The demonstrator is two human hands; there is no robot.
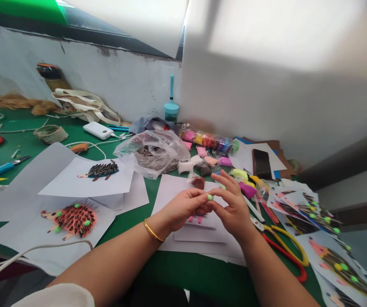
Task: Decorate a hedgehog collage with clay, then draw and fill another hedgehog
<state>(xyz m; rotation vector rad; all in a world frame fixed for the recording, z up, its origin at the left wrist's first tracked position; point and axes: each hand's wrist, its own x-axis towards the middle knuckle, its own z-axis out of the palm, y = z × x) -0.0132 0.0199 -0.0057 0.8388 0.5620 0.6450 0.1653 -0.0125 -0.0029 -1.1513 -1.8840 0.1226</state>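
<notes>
My left hand (191,204) is closed in a pinch, with a small lump of green modelling clay (210,197) at its thumb tip. My right hand (234,209) meets it from the right; its index finger and thumb touch or nearly touch the left fingertips, and its other fingers are stretched out. Another green bit (222,186) shows between the right fingers; whether they hold it I cannot tell. Below my hands lies a sheet of white paper (199,236) with pink clay feet (199,219) on it; the rest of that figure is hidden by my hands.
Hedgehog pictures of clay and seeds lie left (74,219) and right (343,266). Scissors (287,245) rest beside my right forearm. Beyond my hands are a plastic bag of seeds (154,153), several clay packets (209,140) and a phone (261,164). A white cable (42,247) crosses at left.
</notes>
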